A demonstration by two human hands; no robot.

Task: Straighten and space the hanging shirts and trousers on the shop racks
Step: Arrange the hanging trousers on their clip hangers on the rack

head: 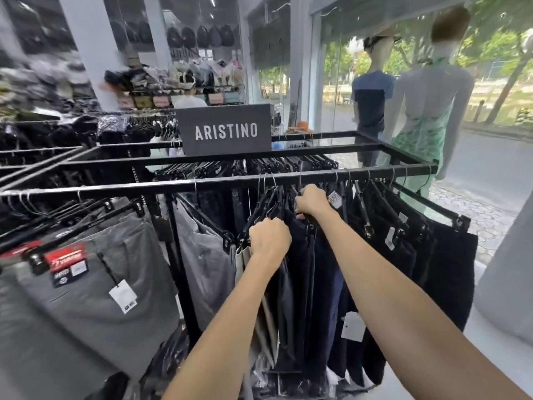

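Dark navy and black trousers (305,272) hang on clip hangers from the black rack rail (219,181) in front of me. My left hand (269,236) grips the top of a hanger holding pale and grey trousers (245,255). My right hand (313,202) grips a black hanger of the navy trousers just below the rail. Between the two hands a small gap shows. More black trousers (444,255) hang spread out to the right, grey ones (204,255) to the left.
Grey trousers (86,284) with a red label hang on a rack at the left. A dark sign (226,131) reading ARISTINO stands on the rack top. Two mannequins (427,111) stand by the shop window at the right. Shelves with bags line the back wall.
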